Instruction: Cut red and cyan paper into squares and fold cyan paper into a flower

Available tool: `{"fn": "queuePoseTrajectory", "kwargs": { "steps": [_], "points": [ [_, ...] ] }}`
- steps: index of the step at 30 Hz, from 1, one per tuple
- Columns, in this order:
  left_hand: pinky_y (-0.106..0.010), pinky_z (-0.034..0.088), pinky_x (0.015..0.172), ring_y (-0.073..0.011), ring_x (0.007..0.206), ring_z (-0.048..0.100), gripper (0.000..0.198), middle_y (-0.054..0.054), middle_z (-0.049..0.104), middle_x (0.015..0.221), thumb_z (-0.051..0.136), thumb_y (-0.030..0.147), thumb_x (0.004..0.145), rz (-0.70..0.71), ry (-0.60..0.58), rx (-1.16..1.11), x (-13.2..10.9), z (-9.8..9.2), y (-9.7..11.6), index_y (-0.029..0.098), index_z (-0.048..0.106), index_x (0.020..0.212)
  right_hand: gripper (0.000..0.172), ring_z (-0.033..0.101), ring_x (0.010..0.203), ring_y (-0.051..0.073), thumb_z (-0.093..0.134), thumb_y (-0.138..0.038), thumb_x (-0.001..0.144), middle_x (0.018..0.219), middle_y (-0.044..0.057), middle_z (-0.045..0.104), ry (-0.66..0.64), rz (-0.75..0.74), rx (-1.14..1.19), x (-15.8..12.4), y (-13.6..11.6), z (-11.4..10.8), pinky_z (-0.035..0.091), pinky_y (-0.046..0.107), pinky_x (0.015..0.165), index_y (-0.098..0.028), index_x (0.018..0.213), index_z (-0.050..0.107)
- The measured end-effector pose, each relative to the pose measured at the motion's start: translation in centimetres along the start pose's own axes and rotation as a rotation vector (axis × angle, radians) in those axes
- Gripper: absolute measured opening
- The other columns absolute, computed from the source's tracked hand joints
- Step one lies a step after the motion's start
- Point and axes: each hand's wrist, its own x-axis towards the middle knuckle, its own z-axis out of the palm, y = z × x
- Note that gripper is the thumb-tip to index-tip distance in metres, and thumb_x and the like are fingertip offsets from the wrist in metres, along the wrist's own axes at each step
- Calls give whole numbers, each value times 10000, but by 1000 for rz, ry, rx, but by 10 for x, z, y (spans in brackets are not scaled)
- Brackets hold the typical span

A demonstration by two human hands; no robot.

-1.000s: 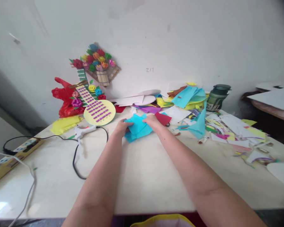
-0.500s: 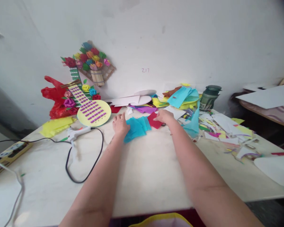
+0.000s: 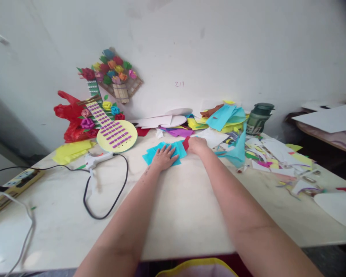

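Note:
My left hand (image 3: 163, 157) lies flat with fingers spread on several overlapping sheets of blue crepe paper (image 3: 180, 148) on the table. Just right of them, my right hand (image 3: 197, 146) has its fingers closed on a piece of red paper (image 3: 186, 143), most of which the hand covers. A white glue gun (image 3: 100, 159) with a looped black cord rests left of my left hand. Farther back stands a yellow paper guitar shape (image 3: 117, 136) with purple strips.
Yellow crepe paper (image 3: 72, 152) and a power strip (image 3: 15, 188) are at the left. A dark green bottle (image 3: 260, 118) stands at the back right, near a heap of coloured paper (image 3: 226, 117). Paper scraps (image 3: 279, 154) spread over the right side. Paper flowers (image 3: 112, 67) lean on the wall.
My left hand has moved right onto the blue crepe paper and flattened, and the sheets are now more fanned out. Less of the red paper shows beside my right hand.

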Motion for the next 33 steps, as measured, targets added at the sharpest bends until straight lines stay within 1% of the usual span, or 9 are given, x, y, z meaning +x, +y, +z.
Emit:
{"fn": "queuePoseTrajectory", "kwargs": {
  "steps": [6,11,13,16,19,23,26,29,33],
  "points": [
    [-459,77,1076,-257,1357,109,593,-16,217,1465,269,539,851,7,62,-130,1,2,-2,267,313,1375,295,591,962,267,529,-153,724,1035,182,629,145,53,88,1,5,-4,426,339,770,-128,992,652],
    [-430,85,1077,-233,1353,146,617,-44,265,1448,288,538,846,-23,119,-299,4,7,-6,241,279,1387,336,534,1020,254,366,-229,853,1087,140,606,609,105,339,-9,4,-18,382,327,817,-172,1076,610],
    [-416,93,1077,-223,1350,159,609,-44,277,1443,309,532,843,-34,125,-354,5,8,-7,240,297,1377,372,515,1040,251,337,-269,867,1120,116,597,700,94,458,-12,2,-24,373,317,827,-187,1136,580],
    [-399,107,1077,-211,1345,185,522,-11,310,1429,346,490,846,-31,178,-454,7,6,-10,278,387,1321,395,543,983,249,337,-314,858,1041,102,637,677,86,639,-11,-9,-25,389,308,804,-179,1114,605],
    [-371,145,1072,-210,1316,271,491,-50,452,1340,301,500,859,-66,362,-674,7,-4,-10,230,527,1203,392,586,900,229,360,-332,844,923,85,676,619,-24,799,-8,-25,-17,419,299,785,-155,1041,649],
    [-365,350,964,-228,1066,554,701,-126,651,1036,160,632,830,-106,480,-1351,7,-21,-3,140,599,1067,332,581,986,183,428,-269,817,1042,43,664,578,-337,899,-8,-45,0,416,275,873,-182,1042,656],
    [-323,446,842,-212,939,610,596,-117,668,936,341,617,807,-58,452,-1766,7,-26,2,132,591,1044,326,528,1103,159,459,-147,752,1124,8,631,522,-500,857,-9,-51,10,366,280,966,-223,977,683],
    [-262,474,773,-164,877,619,364,-63,668,912,545,415,783,-80,484,-1946,8,-26,3,162,578,1043,351,469,1178,170,463,-75,678,1182,5,597,477,-608,833,-10,-52,15,313,320,1025,-225,883,705],
    [-260,488,759,-149,852,617,290,-54,661,913,566,270,777,-96,537,-1974,5,-27,-1,160,563,1046,340,414,1228,185,489,-96,655,1260,22,540,374,-630,1027,-13,-51,9,292,330,1037,-207,901,695]
  ]
}}
